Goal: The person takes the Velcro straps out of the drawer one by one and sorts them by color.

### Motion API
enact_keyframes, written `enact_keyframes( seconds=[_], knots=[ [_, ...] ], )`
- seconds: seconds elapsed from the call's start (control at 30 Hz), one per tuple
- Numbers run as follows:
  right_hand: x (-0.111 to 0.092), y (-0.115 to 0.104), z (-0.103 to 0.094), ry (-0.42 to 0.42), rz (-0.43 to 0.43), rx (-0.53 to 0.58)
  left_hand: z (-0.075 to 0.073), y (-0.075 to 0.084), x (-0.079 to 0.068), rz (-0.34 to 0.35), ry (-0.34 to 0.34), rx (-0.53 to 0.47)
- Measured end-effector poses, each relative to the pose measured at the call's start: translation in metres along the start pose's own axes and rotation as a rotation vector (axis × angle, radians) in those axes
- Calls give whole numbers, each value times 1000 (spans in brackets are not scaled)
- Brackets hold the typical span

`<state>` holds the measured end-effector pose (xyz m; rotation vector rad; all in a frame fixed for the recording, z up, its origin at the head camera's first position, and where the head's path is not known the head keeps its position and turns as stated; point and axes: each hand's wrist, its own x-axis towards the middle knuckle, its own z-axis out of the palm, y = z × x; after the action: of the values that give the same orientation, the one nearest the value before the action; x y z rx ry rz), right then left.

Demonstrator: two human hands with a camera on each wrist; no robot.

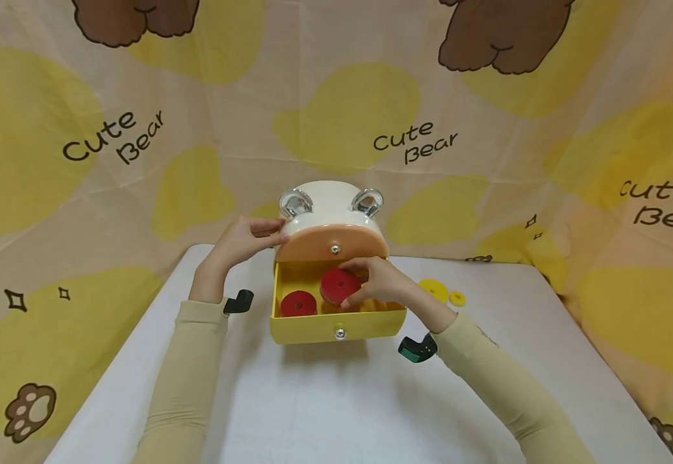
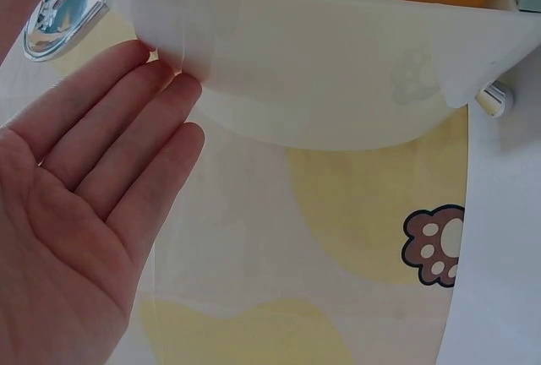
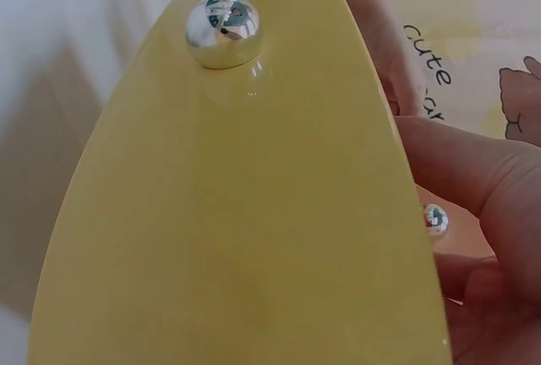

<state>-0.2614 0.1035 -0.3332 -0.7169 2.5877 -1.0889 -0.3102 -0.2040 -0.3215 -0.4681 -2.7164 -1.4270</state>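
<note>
While our right hand (image 1: 387, 281) pinches one disc (image 1: 339, 286), left hand (image 1: 243, 241) straight-fingered against box (image 1: 330, 203), we judge disc light, stiff, best rim-held.

Counter (image 1: 313, 406): its surface is white, with the far corners rounded | drawer box (image 1: 331, 203): it stands near the far edge, its yellow drawer (image 1: 304, 330) pulled out above the surface | large yellow disc (image 1: 433, 289) and small yellow disc (image 1: 457, 298): both lie right of the box, just beside each other
</note>
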Motion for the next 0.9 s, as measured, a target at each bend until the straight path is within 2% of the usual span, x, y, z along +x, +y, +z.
enact_keyframes(
  seconds=[0.57, 0.77, 0.9],
  knots=[
    [-22, -6, -20, 47, 35, -14, 0, 1, -1, -4, 6, 16],
    [-32, -6, -29, 58, 64, 24, 0, 1, 0, -7, 2, 21],
    [-36, -4, -34, 59, 41, 52, 0, 1, 0, -4, 0, 24]
  ],
)
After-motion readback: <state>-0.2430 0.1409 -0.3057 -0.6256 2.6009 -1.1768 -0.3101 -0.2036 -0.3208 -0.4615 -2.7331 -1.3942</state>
